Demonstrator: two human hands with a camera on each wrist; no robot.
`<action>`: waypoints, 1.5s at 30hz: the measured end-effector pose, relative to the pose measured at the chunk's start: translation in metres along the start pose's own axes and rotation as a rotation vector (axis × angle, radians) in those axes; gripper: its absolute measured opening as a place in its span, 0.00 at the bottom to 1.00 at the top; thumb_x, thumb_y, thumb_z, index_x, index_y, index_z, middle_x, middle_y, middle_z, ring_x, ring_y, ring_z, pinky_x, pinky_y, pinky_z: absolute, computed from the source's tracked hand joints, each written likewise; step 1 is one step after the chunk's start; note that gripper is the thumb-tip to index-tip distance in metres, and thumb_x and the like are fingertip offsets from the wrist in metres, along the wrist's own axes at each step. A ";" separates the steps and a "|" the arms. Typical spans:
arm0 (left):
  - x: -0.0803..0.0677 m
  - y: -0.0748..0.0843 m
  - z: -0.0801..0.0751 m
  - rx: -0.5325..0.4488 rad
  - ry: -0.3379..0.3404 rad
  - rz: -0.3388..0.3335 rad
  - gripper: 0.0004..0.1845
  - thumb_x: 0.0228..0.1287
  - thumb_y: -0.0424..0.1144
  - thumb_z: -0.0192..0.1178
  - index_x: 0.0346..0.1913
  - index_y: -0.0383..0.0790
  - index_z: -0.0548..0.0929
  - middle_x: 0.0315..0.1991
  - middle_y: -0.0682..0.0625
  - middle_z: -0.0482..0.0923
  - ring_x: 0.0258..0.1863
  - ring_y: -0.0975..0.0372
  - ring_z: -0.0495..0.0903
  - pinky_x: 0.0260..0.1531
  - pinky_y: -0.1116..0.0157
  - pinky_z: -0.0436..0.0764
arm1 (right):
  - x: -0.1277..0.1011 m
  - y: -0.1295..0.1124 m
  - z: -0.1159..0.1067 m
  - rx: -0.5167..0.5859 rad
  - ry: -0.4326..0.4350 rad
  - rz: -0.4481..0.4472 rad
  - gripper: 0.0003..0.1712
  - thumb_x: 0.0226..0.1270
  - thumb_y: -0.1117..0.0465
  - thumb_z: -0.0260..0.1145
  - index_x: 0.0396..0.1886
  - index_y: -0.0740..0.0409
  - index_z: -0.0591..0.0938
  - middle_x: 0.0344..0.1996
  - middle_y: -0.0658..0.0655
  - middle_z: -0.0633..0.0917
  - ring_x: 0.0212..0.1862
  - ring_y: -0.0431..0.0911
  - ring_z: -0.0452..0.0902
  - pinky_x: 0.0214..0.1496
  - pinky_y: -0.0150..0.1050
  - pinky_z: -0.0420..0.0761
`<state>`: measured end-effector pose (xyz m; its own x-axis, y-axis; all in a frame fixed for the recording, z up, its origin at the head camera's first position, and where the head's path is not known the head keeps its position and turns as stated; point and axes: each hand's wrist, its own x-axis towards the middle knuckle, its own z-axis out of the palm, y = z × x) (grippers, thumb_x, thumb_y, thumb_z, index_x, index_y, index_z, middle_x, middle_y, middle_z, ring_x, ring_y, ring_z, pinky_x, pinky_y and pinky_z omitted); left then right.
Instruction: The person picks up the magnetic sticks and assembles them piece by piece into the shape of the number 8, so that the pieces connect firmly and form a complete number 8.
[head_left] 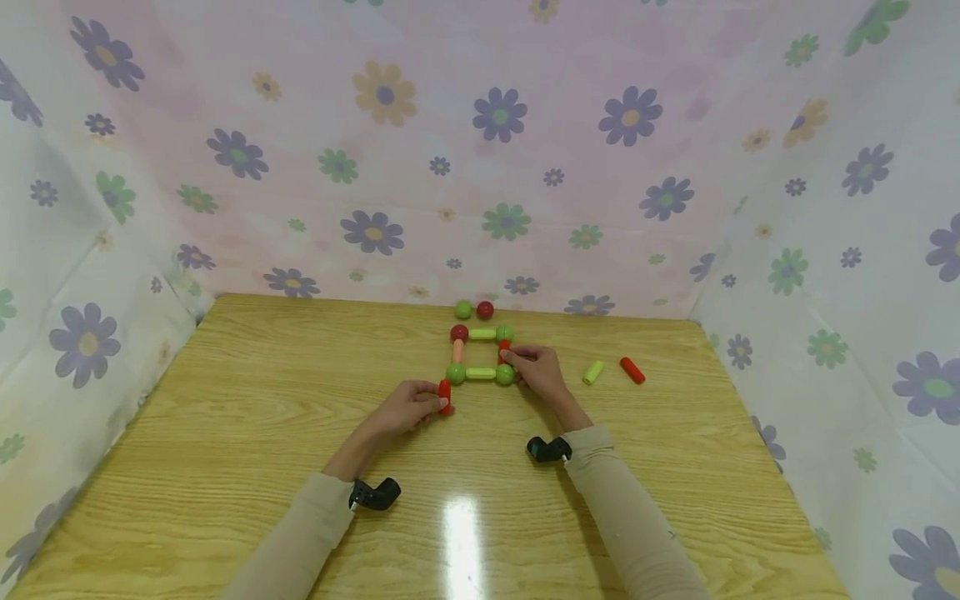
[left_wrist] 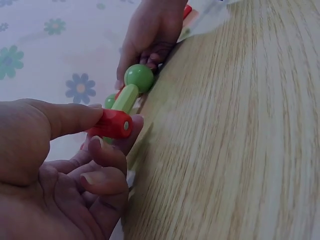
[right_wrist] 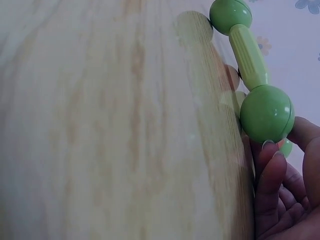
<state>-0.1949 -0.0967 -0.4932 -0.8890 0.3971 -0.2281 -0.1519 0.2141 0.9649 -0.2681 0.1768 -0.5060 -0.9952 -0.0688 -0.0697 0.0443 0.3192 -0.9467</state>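
One red rod (left_wrist: pixel 112 124) sits pinched in the left hand's (head_left: pixel 405 408) grip.

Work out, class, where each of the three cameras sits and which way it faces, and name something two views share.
Head: worn high, looks forward and down at the table; both forearms, left hand and right hand show.
Left wrist: low by the left hand, looks along the tabletop at its pinched red rod.
Right wrist: low by the right hand, looks along the tabletop at the near green ball.
Shared: both wrist views show the green rod.
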 end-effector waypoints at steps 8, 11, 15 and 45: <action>0.000 -0.001 0.005 -0.037 0.004 -0.007 0.19 0.77 0.34 0.56 0.61 0.22 0.74 0.34 0.46 0.84 0.23 0.65 0.68 0.21 0.71 0.67 | -0.001 -0.001 0.000 -0.006 0.000 0.001 0.20 0.73 0.55 0.68 0.53 0.66 0.86 0.41 0.63 0.89 0.25 0.39 0.78 0.28 0.32 0.78; 0.001 -0.003 0.008 -0.055 0.005 -0.019 0.21 0.76 0.33 0.56 0.63 0.19 0.72 0.30 0.48 0.84 0.20 0.67 0.69 0.20 0.72 0.68 | -0.001 -0.001 0.000 -0.004 0.003 0.005 0.20 0.73 0.55 0.68 0.53 0.66 0.86 0.42 0.63 0.89 0.25 0.38 0.78 0.28 0.31 0.78; 0.002 -0.005 0.010 -0.081 0.007 -0.021 0.23 0.75 0.32 0.57 0.64 0.17 0.69 0.28 0.49 0.83 0.18 0.69 0.70 0.19 0.73 0.71 | -0.001 -0.001 0.001 -0.005 0.004 0.005 0.20 0.73 0.55 0.68 0.54 0.66 0.86 0.42 0.63 0.89 0.25 0.38 0.78 0.28 0.31 0.78; 0.016 -0.002 0.016 -0.134 0.111 -0.142 0.22 0.74 0.35 0.60 0.62 0.22 0.75 0.32 0.47 0.82 0.19 0.67 0.73 0.20 0.72 0.72 | -0.005 -0.002 0.001 0.011 0.003 -0.040 0.19 0.73 0.58 0.67 0.53 0.69 0.85 0.40 0.63 0.89 0.23 0.38 0.78 0.27 0.31 0.77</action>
<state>-0.2016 -0.0762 -0.5006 -0.8955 0.2696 -0.3540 -0.3282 0.1372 0.9346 -0.2635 0.1758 -0.5038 -0.9965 -0.0782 -0.0310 0.0056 0.3058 -0.9521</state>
